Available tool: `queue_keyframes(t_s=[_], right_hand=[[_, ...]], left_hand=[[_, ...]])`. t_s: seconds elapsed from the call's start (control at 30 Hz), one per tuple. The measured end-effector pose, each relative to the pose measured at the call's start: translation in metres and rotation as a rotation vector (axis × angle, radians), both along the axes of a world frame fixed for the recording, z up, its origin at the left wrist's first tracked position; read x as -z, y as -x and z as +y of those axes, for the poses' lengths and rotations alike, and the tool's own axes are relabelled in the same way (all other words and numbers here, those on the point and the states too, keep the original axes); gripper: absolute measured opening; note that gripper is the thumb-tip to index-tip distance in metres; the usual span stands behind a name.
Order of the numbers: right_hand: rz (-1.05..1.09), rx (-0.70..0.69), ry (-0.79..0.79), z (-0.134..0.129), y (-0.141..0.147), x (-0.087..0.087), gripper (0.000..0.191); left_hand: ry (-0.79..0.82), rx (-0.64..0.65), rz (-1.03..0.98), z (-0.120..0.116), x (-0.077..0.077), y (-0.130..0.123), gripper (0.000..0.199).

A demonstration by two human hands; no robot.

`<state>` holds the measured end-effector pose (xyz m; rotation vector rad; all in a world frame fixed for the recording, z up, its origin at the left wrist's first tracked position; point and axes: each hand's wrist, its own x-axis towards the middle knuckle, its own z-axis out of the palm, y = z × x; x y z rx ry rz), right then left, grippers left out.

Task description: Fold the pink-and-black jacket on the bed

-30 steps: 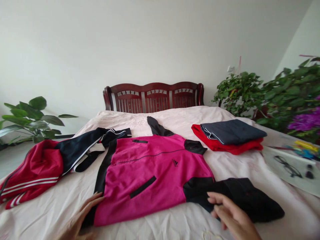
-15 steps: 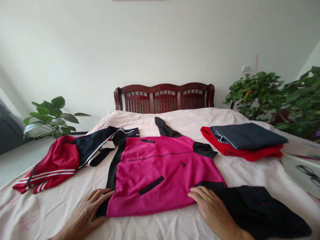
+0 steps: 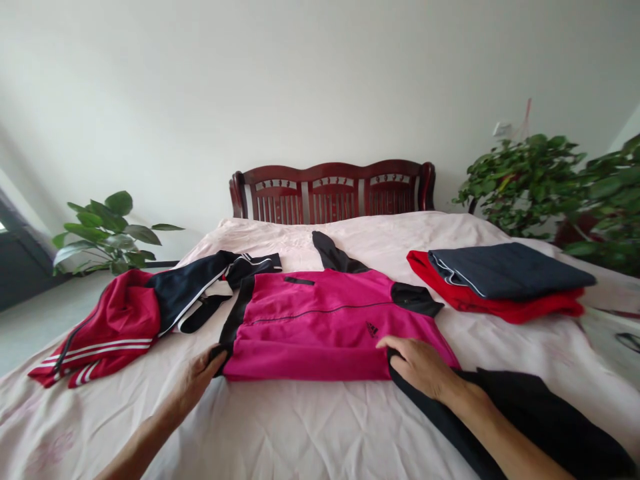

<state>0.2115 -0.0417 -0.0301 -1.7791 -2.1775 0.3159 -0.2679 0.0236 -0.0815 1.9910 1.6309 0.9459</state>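
Note:
A magenta and black zip jacket point(image 3: 320, 320) lies sideways on the bed, its near side turned over toward the middle so that the near pocket is covered. My left hand point(image 3: 203, 373) is closed on the black hem at the jacket's left end. At the shoulder end, my right hand point(image 3: 413, 363) pinches the folded edge where magenta meets black. One black sleeve point(image 3: 520, 400) trails off to the right, partly under my right forearm. The far black sleeve point(image 3: 333, 253) points toward the headboard.
Crumpled red and navy striped sportswear point(image 3: 130, 307) lies at the left. A folded navy garment point(image 3: 510, 270) rests on a folded red one point(image 3: 540, 310) at the right. Behind are a dark wooden headboard point(image 3: 330, 193) and leafy plants point(image 3: 525, 180). Glasses point(image 3: 627, 342) show at the right edge.
Both hands have gone from lying on the jacket to gripping its near edge. That edge has moved up and inward over the jacket, covering the near pocket.

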Motion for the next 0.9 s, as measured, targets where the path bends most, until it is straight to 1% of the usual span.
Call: queue_keyframes(t_s=[0.07,0.13,0.23,0.33,0.47,0.57,0.63,0.67,0.7,0.77,0.8,0.83,0.87,0.9], right_hand=[[-0.051,0.013,-0.002,0.015,0.002,-0.008,0.045],[-0.099,0.010,-0.019,0.030,0.004,-0.013,0.044],[-0.172,-0.026,-0.035,0.053,0.004,-0.012,0.040],[-0.212,-0.083,-0.042,0.071,0.002,0.000,0.043],[-0.217,-0.134,-0.071,0.083,-0.004,0.024,0.051],[-0.231,-0.130,-0.098,0.085,-0.007,0.036,0.051],[-0.238,-0.134,-0.105,0.086,-0.008,0.039,0.048],[-0.238,-0.139,-0.104,0.086,-0.008,0.038,0.047],[-0.237,-0.143,-0.103,0.086,-0.008,0.038,0.047],[-0.236,-0.147,-0.096,0.086,-0.007,0.037,0.045],[-0.236,-0.142,-0.094,0.086,-0.007,0.037,0.045],[-0.235,-0.132,-0.093,0.086,-0.008,0.037,0.044],[-0.233,-0.119,-0.090,0.086,-0.009,0.037,0.043],[-0.229,-0.103,-0.085,0.086,-0.012,0.038,0.043]], left_hand=[[0.004,-0.052,0.049,0.011,-0.013,-0.012,0.045],[0.009,-0.094,0.126,0.022,-0.022,-0.021,0.042],[0.023,-0.132,0.200,0.037,-0.025,-0.026,0.040],[0.024,-0.165,0.266,0.043,-0.019,-0.027,0.035],[0.024,-0.226,0.361,0.042,-0.012,-0.024,0.028],[0.017,-0.296,0.427,0.037,-0.017,-0.025,0.035],[-0.086,-0.314,0.493,0.034,-0.025,-0.033,0.042],[-0.174,-0.283,0.521,0.032,-0.028,-0.039,0.043],[-0.270,-0.217,0.540,0.030,-0.029,-0.047,0.043],[-0.406,-0.005,0.564,0.027,-0.027,-0.063,0.043],[-0.417,0.102,0.577,0.026,-0.022,-0.070,0.043],[-0.402,0.183,0.602,0.025,-0.015,-0.076,0.044],[-0.375,0.229,0.637,0.025,-0.006,-0.079,0.045],[-0.346,0.244,0.674,0.025,0.003,-0.081,0.047]])
